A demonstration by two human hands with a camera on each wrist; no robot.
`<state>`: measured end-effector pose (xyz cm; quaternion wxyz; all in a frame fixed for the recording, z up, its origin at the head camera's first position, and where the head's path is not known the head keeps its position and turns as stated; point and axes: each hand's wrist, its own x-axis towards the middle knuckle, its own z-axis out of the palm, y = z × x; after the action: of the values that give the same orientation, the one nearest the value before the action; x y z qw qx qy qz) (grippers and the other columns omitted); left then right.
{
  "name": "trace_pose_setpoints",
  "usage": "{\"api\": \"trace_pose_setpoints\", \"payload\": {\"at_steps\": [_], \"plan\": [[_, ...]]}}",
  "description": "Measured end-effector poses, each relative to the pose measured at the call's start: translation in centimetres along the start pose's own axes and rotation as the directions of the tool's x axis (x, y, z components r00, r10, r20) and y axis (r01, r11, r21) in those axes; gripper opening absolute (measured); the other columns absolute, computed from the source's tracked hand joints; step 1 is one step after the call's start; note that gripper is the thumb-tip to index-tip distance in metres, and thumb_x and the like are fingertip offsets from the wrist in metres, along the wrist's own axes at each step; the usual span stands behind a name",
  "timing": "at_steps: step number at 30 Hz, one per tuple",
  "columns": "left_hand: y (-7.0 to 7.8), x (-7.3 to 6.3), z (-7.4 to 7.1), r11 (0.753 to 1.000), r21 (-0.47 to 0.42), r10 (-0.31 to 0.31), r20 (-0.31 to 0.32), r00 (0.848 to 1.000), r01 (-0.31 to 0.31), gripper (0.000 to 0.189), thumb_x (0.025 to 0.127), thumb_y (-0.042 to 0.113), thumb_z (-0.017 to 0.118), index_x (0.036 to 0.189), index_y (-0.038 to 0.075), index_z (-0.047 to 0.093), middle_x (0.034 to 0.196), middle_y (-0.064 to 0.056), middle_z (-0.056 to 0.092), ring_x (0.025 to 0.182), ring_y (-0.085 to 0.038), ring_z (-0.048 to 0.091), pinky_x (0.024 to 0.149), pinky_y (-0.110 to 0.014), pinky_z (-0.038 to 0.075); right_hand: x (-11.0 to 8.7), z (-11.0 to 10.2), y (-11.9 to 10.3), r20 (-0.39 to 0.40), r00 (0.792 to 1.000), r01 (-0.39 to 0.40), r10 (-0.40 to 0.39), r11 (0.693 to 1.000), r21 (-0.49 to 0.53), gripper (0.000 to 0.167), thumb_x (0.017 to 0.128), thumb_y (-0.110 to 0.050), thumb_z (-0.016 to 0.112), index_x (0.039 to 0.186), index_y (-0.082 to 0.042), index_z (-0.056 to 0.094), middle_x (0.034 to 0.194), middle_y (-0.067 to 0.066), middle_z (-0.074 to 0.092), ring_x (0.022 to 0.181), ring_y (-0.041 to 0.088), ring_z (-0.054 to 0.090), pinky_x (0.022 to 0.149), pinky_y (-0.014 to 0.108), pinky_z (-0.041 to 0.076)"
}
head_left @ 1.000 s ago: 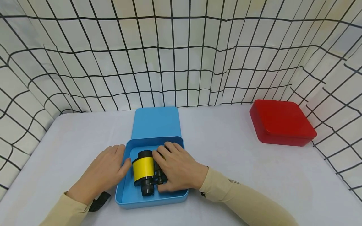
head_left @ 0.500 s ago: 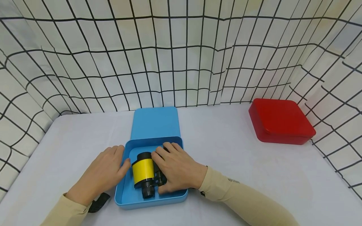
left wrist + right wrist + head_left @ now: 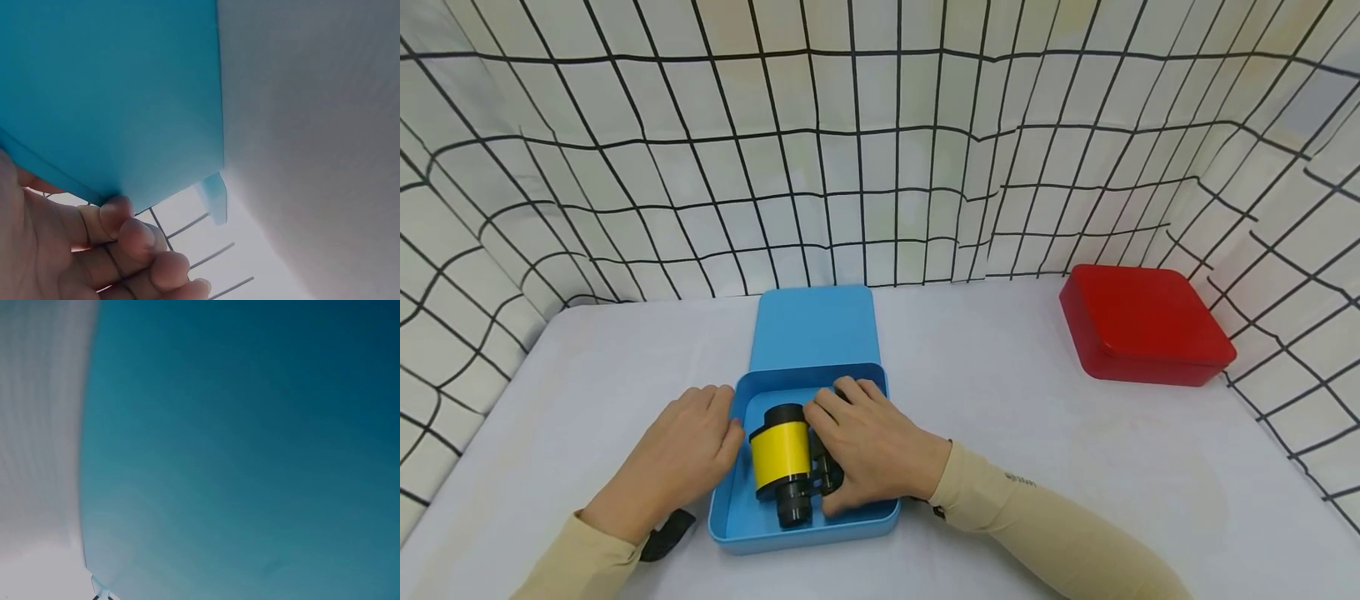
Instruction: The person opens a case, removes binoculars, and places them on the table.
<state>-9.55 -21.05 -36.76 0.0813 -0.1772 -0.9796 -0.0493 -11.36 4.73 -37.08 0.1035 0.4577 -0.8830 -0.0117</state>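
Observation:
A pair of yellow and black binoculars (image 3: 781,454) lies inside an open blue box (image 3: 808,542) in the head view. My right hand (image 3: 877,447) grips the right barrel, which is mostly hidden under the palm and fingers. At the box's left side, my left hand (image 3: 679,454) holds the rim, with the thumb near the top edge. The left wrist view shows its curled fingers (image 3: 140,236) at the outer blue wall (image 3: 125,94). Only the box's side (image 3: 237,456) fills the right wrist view; the right hand is out of sight there.
The box's lid (image 3: 816,329) lies folded back behind it. A closed red box (image 3: 1150,325) stands at the far right on the white tabletop (image 3: 1000,400). White cloth walls with a black grid (image 3: 880,158) enclose the back and sides.
The left thumb has bent in closer to the left hand's fingers at the box rim. The binoculars have shifted slightly toward me inside the box, with the right hand still on them.

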Motion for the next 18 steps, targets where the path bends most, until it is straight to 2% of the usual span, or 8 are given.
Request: {"api": "trace_pose_setpoints", "payload": {"at_steps": [9, 18], "plan": [[0.11, 0.06, 0.07, 1.000, 0.025, 0.012, -0.006, 1.000, -0.012, 0.012, 0.096, 0.015, 0.054, 0.092, 0.004, 0.055, 0.071, -0.003, 0.041, 0.068, -0.017, 0.040, 0.062, -0.030, 0.034, -0.09, 0.01, -0.01, -0.034, 0.999, -0.011, 0.010, 1.000, -0.027, 0.099, 0.064, -0.082, 0.075, 0.135, -0.016, 0.055, 0.120, -0.003, 0.059, 0.111, 0.019, 0.046, 0.097, 0.036, 0.045], [0.11, 0.04, 0.09, 1.000, 0.025, 0.001, -0.004, 1.000, -0.001, 0.013, 0.096, 0.016, 0.054, 0.091, 0.004, 0.054, 0.070, -0.003, 0.040, 0.068, -0.017, 0.041, 0.062, -0.030, 0.035, -0.15, -0.64, 0.17, -0.050, 0.999, -0.006, 0.004, 0.999, -0.048, 0.104, 0.061, -0.081, 0.079, 0.137, -0.015, 0.055, 0.126, -0.001, 0.060, 0.118, 0.022, 0.048, 0.103, 0.039, 0.043]]}}
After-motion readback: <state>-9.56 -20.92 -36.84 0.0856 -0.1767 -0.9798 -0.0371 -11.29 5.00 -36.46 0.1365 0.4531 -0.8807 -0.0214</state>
